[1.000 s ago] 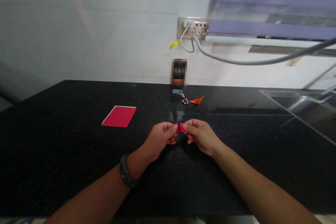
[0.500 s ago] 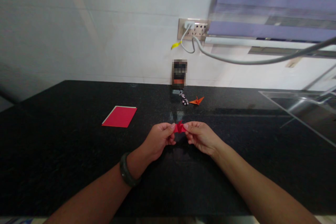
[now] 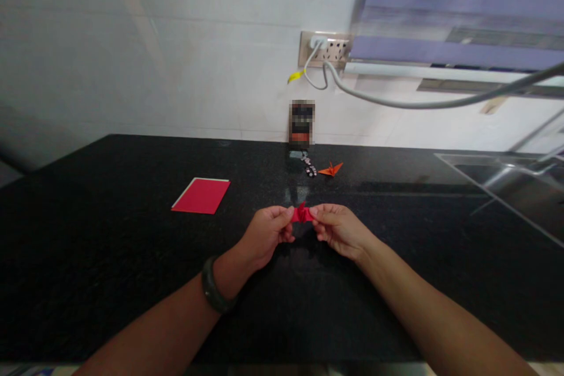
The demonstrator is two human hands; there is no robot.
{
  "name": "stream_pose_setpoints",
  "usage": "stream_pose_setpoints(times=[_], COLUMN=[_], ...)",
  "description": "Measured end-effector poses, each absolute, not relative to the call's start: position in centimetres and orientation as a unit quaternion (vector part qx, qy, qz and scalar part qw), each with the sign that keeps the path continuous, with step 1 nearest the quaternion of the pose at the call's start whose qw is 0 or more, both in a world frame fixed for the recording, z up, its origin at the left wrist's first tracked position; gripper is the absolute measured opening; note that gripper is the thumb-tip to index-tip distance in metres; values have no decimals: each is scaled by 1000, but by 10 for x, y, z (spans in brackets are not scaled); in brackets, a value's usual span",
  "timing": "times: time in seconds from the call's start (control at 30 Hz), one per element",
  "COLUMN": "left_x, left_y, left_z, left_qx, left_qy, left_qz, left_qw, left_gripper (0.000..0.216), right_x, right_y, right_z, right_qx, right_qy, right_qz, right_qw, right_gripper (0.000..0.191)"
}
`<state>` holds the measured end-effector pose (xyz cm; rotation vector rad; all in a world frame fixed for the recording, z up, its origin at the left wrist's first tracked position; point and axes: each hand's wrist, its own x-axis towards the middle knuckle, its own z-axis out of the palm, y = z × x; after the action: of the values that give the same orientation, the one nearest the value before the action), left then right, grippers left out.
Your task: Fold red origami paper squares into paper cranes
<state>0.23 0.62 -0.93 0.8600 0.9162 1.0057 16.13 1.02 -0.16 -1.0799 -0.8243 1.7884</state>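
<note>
A small red origami crane [image 3: 302, 214] is stretched sideways between my two hands, above the dark counter. My left hand [image 3: 270, 232], with a dark bangle on its wrist, pinches one side of the folded paper between thumb and fingers. On the opposite side, my right hand [image 3: 338, 229] pinches the other wing. A narrow folded point stands up at the middle of the crane. Beyond the hands lies a finished orange paper crane [image 3: 332, 170]. To the left rests a stack of red square paper [image 3: 201, 196] with a pale edge showing at the back.
Against the tiled wall leans a phone-like upright object [image 3: 302, 124], its front pixelated, with a beaded strap [image 3: 310, 168]. A grey cable [image 3: 396, 103] runs from the wall socket [image 3: 325, 49] to the right. At the right edge is a metal sink [image 3: 524, 188] in the black counter [image 3: 110, 258].
My right hand has shifted very slightly to the right, and a little more red paper shows beside its thumb. Everything else looks the same.
</note>
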Motion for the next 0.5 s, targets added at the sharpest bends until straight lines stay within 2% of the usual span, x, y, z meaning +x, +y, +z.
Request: stream_pose_setpoints(times=[0.5], left_x=[3], left_y=[5], left_z=[-9], left_qx=[382], left_qy=[413], left_qz=[453], left_qw=[692], left_gripper=[33], right_x=[164], right_y=[12], right_z=[-2], right_qx=[-435], right_qy=[-334], right_qz=[713], right_qw=[437], right_gripper=[16])
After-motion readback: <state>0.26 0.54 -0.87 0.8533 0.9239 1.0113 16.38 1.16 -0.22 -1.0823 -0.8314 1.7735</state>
